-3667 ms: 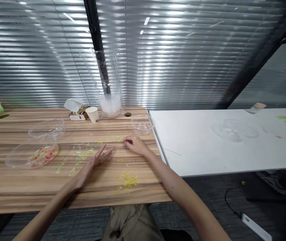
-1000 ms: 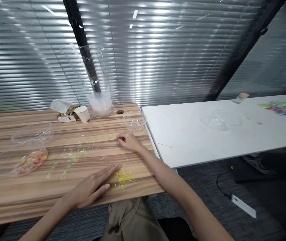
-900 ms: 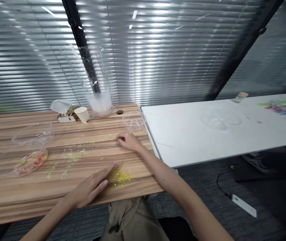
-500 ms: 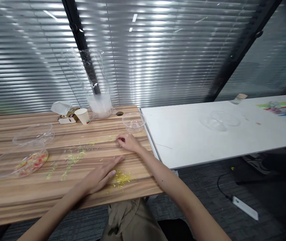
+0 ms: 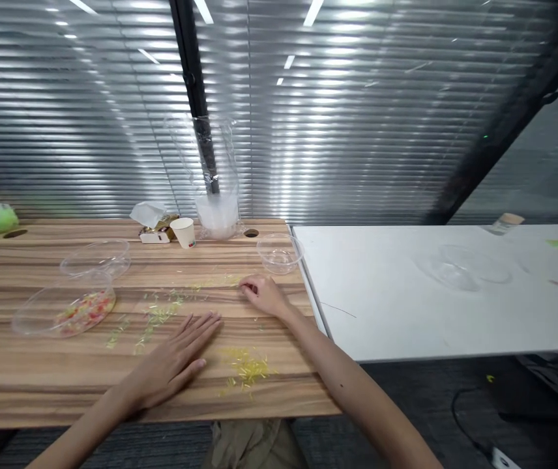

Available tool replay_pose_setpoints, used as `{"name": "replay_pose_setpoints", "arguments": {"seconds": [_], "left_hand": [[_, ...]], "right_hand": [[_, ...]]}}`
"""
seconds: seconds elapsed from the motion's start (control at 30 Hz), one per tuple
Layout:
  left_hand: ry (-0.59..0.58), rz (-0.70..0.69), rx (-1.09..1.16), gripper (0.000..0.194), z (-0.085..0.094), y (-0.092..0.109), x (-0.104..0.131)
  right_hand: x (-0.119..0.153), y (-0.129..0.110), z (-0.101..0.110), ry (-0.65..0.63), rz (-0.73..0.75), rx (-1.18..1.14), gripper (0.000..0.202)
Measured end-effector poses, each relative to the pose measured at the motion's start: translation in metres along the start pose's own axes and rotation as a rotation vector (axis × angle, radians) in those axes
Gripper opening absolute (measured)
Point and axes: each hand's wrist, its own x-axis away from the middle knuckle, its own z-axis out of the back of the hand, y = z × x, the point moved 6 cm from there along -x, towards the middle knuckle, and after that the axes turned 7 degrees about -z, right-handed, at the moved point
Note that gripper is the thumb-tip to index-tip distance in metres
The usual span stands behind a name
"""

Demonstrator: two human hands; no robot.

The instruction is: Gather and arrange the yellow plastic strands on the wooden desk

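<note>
The left hand (image 5: 176,361) lies palm down at the wooden desk (image 5: 29,371), its fingers stretched out and slightly fanned, the thumb standing apart from them. The loose heap of yellow pieces (image 5: 248,368) sits on the desk to the right of that thumb — near it, but clear of the fingers — and on the person's side of the right hand (image 5: 262,293). The scattered pale green pieces (image 5: 159,314) lie just beyond the left hand, to the left of its fingertips. The right hand's fingers are curled in towards the thumb; I cannot tell whether they meet or are clamped on anything. A thin strip of yellowish bits (image 5: 227,280) ends just beside their tips — and a clear round bowl (image 5: 279,254) stands a little beyond that hand, apart from it.
</note>
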Motion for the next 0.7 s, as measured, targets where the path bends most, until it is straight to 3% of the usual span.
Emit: {"name": "replay_pose_setpoints", "arguments": {"seconds": [0.1,0.23,0.4,0.53,0.7], "left_hand": [[0.018,0.022,-0.078,0.063,-0.005,-0.016,0.011],[0.154,0.097,-0.175,0.060,-0.003,-0.045,0.010],[0.392,0.328,-0.137,0.052,0.029,-0.097,-0.012],[0.396,0.484,0.029,0.054,0.041,-0.137,-0.032],[0.441,0.469,0.163,0.047,0.031,-0.147,-0.037]], "right_hand": [[0.008,-0.017,-0.003,-0.008,0.112,0.003,0.017],[0.018,-0.036,-0.009,-0.039,0.245,0.026,0.017],[0.019,-0.038,-0.015,-0.064,0.301,0.029,0.020],[0.019,-0.037,-0.014,-0.028,0.322,0.002,0.022],[0.022,-0.045,-0.010,-0.006,0.376,-0.027,0.020]]}}
